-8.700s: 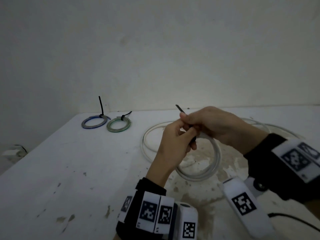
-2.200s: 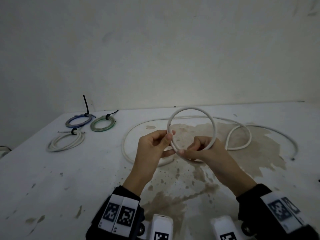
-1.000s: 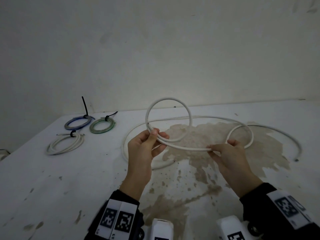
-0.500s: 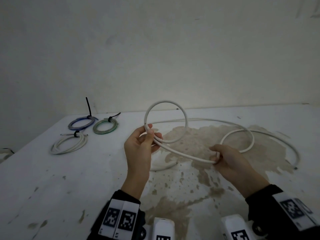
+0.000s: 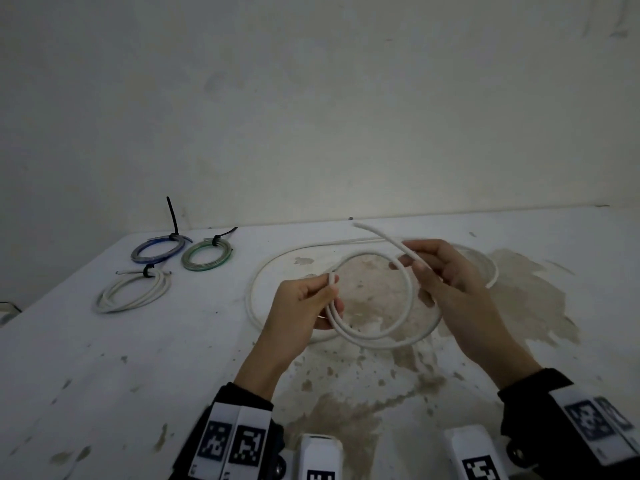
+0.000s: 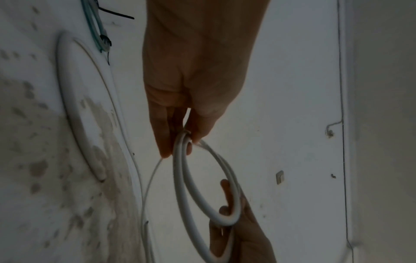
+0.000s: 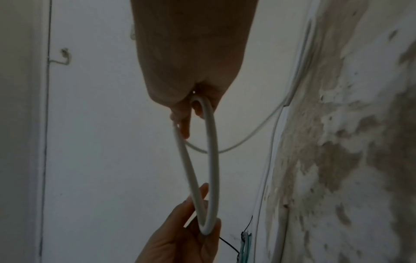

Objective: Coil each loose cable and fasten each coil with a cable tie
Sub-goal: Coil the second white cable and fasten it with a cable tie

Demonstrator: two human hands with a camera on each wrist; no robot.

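Two hands hold the white cable [image 5: 375, 336] above the desk [image 5: 138, 358], and I use that cable as my landmark. My left hand [image 5: 301, 317] pinches the left side of its loops between thumb and fingers, with one cut end poking up just past the fingertips. My right hand [image 5: 446, 282] grips the right side, fingers curled round the strand, and the other free end sticks out up and to the left beyond them. Between the two hands I count roughly two turns, lifted clear of the desk. From the left wrist view the turns run from my left hand [image 6: 186, 99] across to my right hand [image 6: 238, 236]; from the right wrist view they hang between my right hand [image 7: 191, 74] and my left hand [image 7: 182, 236].

Under and behind the white cable lies a loose cable [image 5: 254, 306] in a wide curve on the stained desk. Well to the left of the white cable sit three tied coils: a blue coil [image 5: 157, 251], a green coil [image 5: 206, 259] and a pale coil [image 5: 133, 294], each with a black cable tie [image 5: 172, 216].
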